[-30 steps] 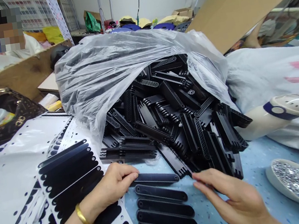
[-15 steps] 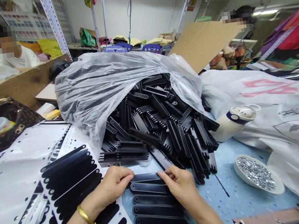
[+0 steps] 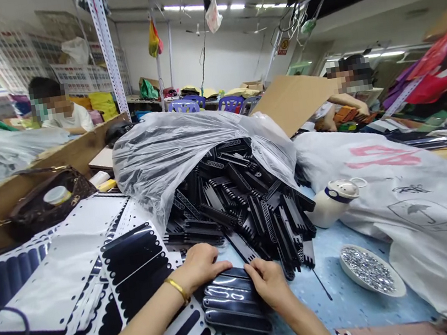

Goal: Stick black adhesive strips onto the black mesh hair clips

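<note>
Several long black plastic pieces [image 3: 238, 312] with rounded ends lie side by side in a row on the blue table. My left hand [image 3: 202, 267], a gold bracelet at its wrist, is at the far end of the row, fingers curled and thumb on the farthest black piece [image 3: 238, 273]. The right end of that same piece is pinched by my right hand [image 3: 267, 279]. Beside my left forearm are white sheets [image 3: 180, 331] bearing black oblong stickers. Just beyond my hands, a heap of black slotted parts [image 3: 237, 204] spills from a clear plastic bag [image 3: 149, 144].
On the right stand a cream bottle [image 3: 331, 205] and a white bowl [image 3: 398, 287] of small shiny metal parts, by a large white sack [image 3: 376, 190]. A brown handbag [image 3: 37, 202] is at left. Two people are farther back, beyond a cardboard flap [image 3: 297, 101].
My view has tilted up and turned slightly left, showing more ceiling. Both hands stay at the farthest piece, which now sits closer against the row. My left thumb has slid inward along it.
</note>
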`<action>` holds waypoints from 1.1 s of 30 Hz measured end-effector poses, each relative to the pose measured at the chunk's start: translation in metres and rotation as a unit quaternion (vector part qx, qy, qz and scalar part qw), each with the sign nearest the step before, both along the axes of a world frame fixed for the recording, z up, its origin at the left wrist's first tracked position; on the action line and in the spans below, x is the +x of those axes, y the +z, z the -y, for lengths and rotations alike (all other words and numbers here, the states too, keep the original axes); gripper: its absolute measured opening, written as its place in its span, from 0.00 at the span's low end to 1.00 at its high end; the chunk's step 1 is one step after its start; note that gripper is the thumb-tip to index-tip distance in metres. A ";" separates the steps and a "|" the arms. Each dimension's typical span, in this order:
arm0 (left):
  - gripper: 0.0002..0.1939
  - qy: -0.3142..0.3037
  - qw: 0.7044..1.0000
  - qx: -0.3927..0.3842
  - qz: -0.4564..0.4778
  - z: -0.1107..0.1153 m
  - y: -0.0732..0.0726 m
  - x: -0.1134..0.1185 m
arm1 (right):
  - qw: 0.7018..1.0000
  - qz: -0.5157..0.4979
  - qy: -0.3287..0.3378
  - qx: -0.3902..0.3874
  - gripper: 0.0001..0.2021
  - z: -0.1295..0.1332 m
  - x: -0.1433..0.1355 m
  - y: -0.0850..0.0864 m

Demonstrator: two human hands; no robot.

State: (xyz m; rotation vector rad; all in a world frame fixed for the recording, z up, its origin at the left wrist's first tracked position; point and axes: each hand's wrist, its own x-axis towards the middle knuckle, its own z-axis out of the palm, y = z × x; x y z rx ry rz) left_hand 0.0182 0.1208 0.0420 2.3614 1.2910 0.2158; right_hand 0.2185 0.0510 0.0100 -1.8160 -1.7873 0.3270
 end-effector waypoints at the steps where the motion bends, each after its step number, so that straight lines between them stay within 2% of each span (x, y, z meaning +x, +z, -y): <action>1: 0.22 0.000 1.000 0.001 0.001 -0.001 -0.001 -0.006 | 1.000 0.006 0.002 0.000 0.26 0.000 0.000 0.000; 6: 0.17 0.013 1.000 0.019 0.009 0.006 0.002 -0.033 | 0.999 0.049 0.015 0.001 0.25 0.001 0.001 0.005; 12: 0.17 -0.035 0.998 0.033 0.042 0.045 0.017 -0.026 | 0.992 0.119 0.032 -0.012 0.22 -0.005 -0.011 0.013; 13: 0.19 -0.048 0.997 0.030 0.048 0.052 0.018 -0.025 | 0.991 0.129 0.038 -0.018 0.21 -0.006 -0.013 0.013; 14: 0.26 -0.058 0.997 0.023 0.052 0.058 0.019 -0.026 | 0.989 0.137 0.044 -0.024 0.20 -0.007 -0.014 0.013; 17: 0.54 -0.079 0.996 -0.012 0.047 0.069 0.016 -0.030 | 0.985 0.159 0.057 -0.036 0.21 -0.002 -0.010 0.016; 18: 0.60 -0.083 0.995 -0.022 0.044 0.071 0.012 -0.031 | 0.984 0.165 0.060 -0.036 0.20 0.002 -0.008 0.020; 20: 0.63 -0.083 0.995 -0.030 0.045 0.072 0.004 -0.032 | 0.982 0.173 0.071 -0.028 0.17 0.011 -0.007 0.030; 22: 0.62 -0.080 0.995 -0.032 0.054 0.069 -0.004 -0.030 | 0.980 0.174 0.099 -0.015 0.13 0.019 -0.013 0.042; 24: 0.62 -0.083 0.994 -0.039 0.061 0.062 -0.008 -0.028 | 0.974 0.172 0.145 -0.014 0.23 0.023 -0.025 0.052; 26: 0.63 -0.084 0.994 -0.041 0.055 0.054 -0.005 -0.029 | 0.966 0.175 0.189 -0.030 0.35 0.023 -0.037 0.057; 28: 0.60 -0.068 0.996 -0.033 0.039 0.050 0.001 -0.033 | 0.961 0.177 0.206 -0.057 0.40 0.020 -0.046 0.058; 31: 0.48 0.000 0.998 0.005 0.068 0.069 0.002 -0.042 | 0.964 0.166 0.191 -0.081 0.36 0.013 -0.046 0.053; 33: 0.37 0.060 0.985 -0.001 0.163 0.099 -0.011 -0.045 | 0.968 0.157 0.178 -0.088 0.32 0.007 -0.040 0.047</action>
